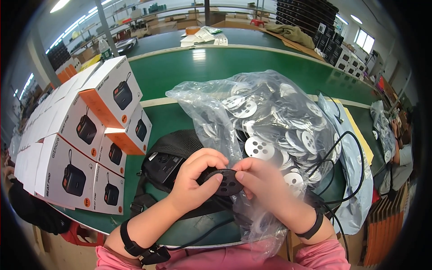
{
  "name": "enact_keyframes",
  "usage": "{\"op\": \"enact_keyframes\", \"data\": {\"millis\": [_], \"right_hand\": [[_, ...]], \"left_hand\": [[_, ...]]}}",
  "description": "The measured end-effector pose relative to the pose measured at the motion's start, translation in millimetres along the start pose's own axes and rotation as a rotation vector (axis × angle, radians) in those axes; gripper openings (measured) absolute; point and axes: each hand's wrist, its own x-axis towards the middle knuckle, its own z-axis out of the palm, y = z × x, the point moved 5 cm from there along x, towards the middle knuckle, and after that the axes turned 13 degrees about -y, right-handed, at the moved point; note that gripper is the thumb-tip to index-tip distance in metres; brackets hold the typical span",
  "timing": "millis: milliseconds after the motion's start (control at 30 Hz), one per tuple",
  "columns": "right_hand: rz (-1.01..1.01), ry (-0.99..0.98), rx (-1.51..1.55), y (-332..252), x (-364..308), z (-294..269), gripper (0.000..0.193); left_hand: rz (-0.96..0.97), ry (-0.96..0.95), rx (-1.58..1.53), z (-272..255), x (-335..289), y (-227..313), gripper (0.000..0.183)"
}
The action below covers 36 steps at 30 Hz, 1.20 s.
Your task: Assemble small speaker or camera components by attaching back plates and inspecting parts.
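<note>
Both my hands hold a thin black disc (229, 185) with several round holes, low in front of me. My left hand (196, 177) grips its left side, thumb on top. The fingers of my right hand (261, 177) pinch its right upper edge; the hand is slightly blurred. Just beyond lies a large clear plastic bag (202, 96) full of round discs with white faces and similar holes (259, 148). Behind my left hand sits a black mesh-topped bag (173, 143), with a dark device (164, 164) partly showing in it.
Stacked white and orange product boxes (69, 175) stand on the left of the green table (166, 119). Black cables (362, 166) loop over plastic mailer bags (351, 198) on the right. Beyond runs a green conveyor belt (180, 67). Another person's arm (396, 155) shows at far right.
</note>
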Motion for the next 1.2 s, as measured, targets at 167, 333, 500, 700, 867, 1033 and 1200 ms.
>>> {"op": "enact_keyframes", "data": {"millis": [167,333,500,700,867,1033,1200], "right_hand": [[-0.08,-0.057,0.072,-3.6,-0.6,4.1,0.013],[-0.053,-0.056,0.048,-3.4,-1.3,3.3,0.013],[-0.066,-0.073,0.056,-4.7,-1.5,4.1,0.013],[-0.077,-0.075,0.061,-4.6,-1.6,4.0,0.013],[-0.096,-0.068,0.082,-3.1,-0.2,3.8,0.013],[-0.052,-0.053,0.047,-1.8,-0.8,2.7,0.013],[-0.086,-0.072,0.072,-3.8,-0.5,4.6,0.012]], "left_hand": [[0.029,0.036,-0.013,-0.1,-1.2,-1.3,0.013],[0.026,0.051,-0.03,-0.3,-2.5,-3.5,0.013],[0.028,0.067,-0.063,-0.1,-3.8,-5.6,0.012],[0.025,0.056,-0.1,0.0,-4.0,-6.7,0.013],[0.013,0.009,-0.093,-0.4,-2.6,-4.0,0.014],[0.016,-0.038,-0.066,-0.4,-1.3,-1.4,0.016],[0.025,-0.058,-0.077,-0.7,-1.0,-1.4,0.018]]}}
